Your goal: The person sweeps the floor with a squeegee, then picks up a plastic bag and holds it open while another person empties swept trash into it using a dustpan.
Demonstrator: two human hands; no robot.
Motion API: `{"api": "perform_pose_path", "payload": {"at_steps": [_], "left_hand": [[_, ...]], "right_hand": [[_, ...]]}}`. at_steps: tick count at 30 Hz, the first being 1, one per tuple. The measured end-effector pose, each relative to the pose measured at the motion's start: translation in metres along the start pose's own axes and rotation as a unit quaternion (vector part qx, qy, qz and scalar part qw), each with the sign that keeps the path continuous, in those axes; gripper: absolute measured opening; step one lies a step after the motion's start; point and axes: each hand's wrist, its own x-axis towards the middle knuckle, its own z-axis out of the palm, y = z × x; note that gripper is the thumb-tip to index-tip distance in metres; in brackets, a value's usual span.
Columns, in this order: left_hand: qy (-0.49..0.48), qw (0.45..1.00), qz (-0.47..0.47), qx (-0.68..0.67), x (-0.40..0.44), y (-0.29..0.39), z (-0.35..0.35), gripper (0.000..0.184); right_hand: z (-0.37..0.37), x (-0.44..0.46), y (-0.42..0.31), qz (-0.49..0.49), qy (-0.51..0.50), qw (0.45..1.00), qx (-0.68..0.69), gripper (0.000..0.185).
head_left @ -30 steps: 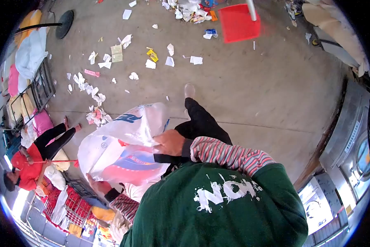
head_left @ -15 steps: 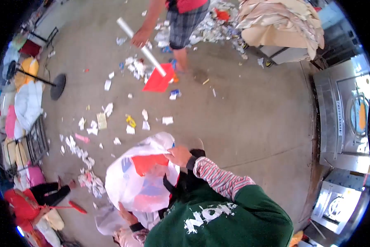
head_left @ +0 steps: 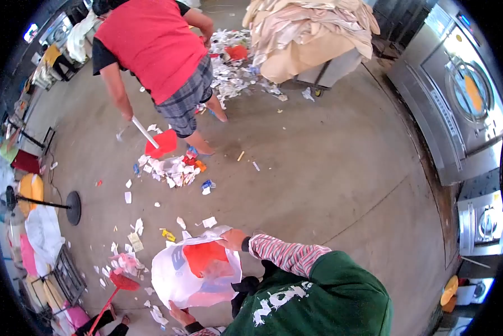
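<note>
A white plastic sack (head_left: 167, 275) with blue and red print hangs in front of me, its mouth spread wide. Red material (head_left: 204, 257) shows at the sack, but whether it is print or contents I cannot tell. My right hand (head_left: 233, 239) is closed on the sack's upper rim. Lower down, my left hand (head_left: 181, 315) grips the near edge, its fingers partly visible. White paper scraps (head_left: 159, 315) lie on the floor beside my left hand.
Ahead, a person in a red vest (head_left: 156, 50) holds a red dustpan (head_left: 161, 144) beside a litter pile (head_left: 170, 172). A red broom (head_left: 124, 281) reaches in from the lower left. A loaded fabric cart (head_left: 330, 67) stands at the back; steel machines (head_left: 447, 95) line the right.
My view has tilted up and forward. The person in red has brought the dustpan down at the litter pile. The red broom has moved toward the scraps near my sack. Both hands still hold the sack.
</note>
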Motion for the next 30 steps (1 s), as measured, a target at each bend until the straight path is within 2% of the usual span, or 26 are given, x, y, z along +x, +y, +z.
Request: {"api": "perform_pose_path", "payload": {"at_steps": [2, 3, 5, 7, 9, 11, 13, 15, 16, 17, 20, 22, 23, 25, 27, 29, 30], "left_hand": [[0.024, 1.0, -0.002, 0.003, -0.005, -0.006, 0.023, 0.028], [0.023, 1.0, -0.003, 0.007, -0.006, -0.013, 0.026, 0.028], [-0.029, 0.996, -0.055, 0.057, 0.002, -0.043, 0.027, 0.035], [-0.04, 0.97, -0.12, 0.206, 0.014, -0.088, 0.024, 0.031], [-0.018, 0.981, -0.166, 0.094, 0.001, -0.107, 0.041, 0.03], [-0.038, 0.978, -0.162, 0.126, -0.004, -0.105, 0.055, 0.029], [-0.058, 0.974, -0.154, 0.155, -0.01, -0.096, 0.055, 0.029], [-0.145, 0.924, -0.188, 0.3, -0.008, -0.088, 0.064, 0.031], [-0.18, 0.908, -0.215, 0.311, 0.016, -0.113, 0.051, 0.04], [-0.201, 0.897, -0.221, 0.325, 0.017, -0.113, 0.053, 0.04], [-0.227, 0.899, -0.237, 0.291, 0.032, -0.139, 0.044, 0.037], [-0.241, 0.92, -0.225, 0.211, 0.04, -0.147, 0.038, 0.037], [-0.239, 0.921, -0.219, 0.215, 0.042, -0.141, 0.037, 0.037], [-0.221, 0.935, -0.15, 0.235, 0.051, -0.126, 0.04, 0.036], [-0.206, 0.941, -0.085, 0.254, 0.046, -0.108, 0.061, 0.035], [-0.186, 0.945, -0.025, 0.268, 0.029, -0.094, 0.089, 0.035], [-0.187, 0.959, 0.025, 0.211, 0.024, -0.085, 0.109, 0.034]], "right_hand": [[-0.005, 0.002, 0.016, 0.016, -0.011, 1.0, -0.008, 0.036], [-0.006, 0.005, 0.026, 0.036, 0.018, 0.999, 0.017, 0.036], [-0.007, 0.007, 0.042, 0.057, 0.046, 0.996, 0.044, 0.036], [-0.01, 0.004, 0.06, 0.126, 0.007, 0.991, 0.036, 0.038], [-0.002, -0.008, 0.073, 0.154, 0.031, 0.987, 0.03, 0.041], [0.014, -0.018, 0.089, 0.147, 0.053, 0.988, 0.01, 0.045], [0.026, -0.022, 0.092, 0.183, 0.026, 0.982, -0.034, 0.045], [0.025, -0.028, 0.09, 0.211, -0.127, 0.968, -0.043, 0.048], [0.017, -0.034, 0.074, 0.249, -0.115, 0.961, -0.033, 0.048], [0.011, -0.041, 0.058, 0.285, -0.103, 0.953, -0.025, 0.048], [0.029, -0.045, 0.074, 0.267, -0.126, 0.955, -0.04, 0.046], [0.024, -0.056, 0.067, 0.235, -0.205, 0.94, -0.14, 0.044], [0.038, -0.048, 0.085, 0.212, -0.215, 0.942, -0.146, 0.041], [0.048, -0.028, 0.107, 0.219, -0.16, 0.96, -0.072, 0.039], [-0.005, -0.042, 0.084, 0.14, -0.103, 0.981, -0.092, 0.038], [-0.008, -0.021, 0.108, 0.09, -0.035, 0.995, -0.01, 0.037], [-0.014, -0.02, 0.113, 0.05, -0.024, 0.998, -0.032, 0.037]]}}
